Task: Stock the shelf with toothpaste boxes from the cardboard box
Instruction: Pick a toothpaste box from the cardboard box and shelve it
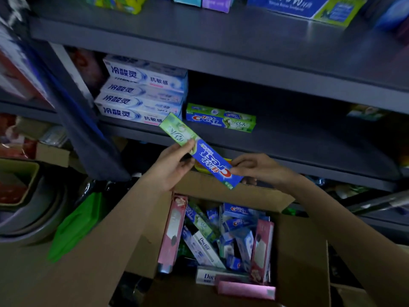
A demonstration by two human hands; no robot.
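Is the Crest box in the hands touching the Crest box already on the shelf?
Apart. The head view shows bare shelf between the held Crest box and the shelved Crest box.

Two bare forearms reach forward and upward from the bottom of the view, converging toward the centre. The left hand (171, 165) is raised slightly higher, thumb on top and fingers (188, 161) curled beneath, pinching something flat. The right hand (254, 168) sits just opposite, palm down, wrist bent, its fingertips closed on the same item's other end; its thumb appears tucked underneath.
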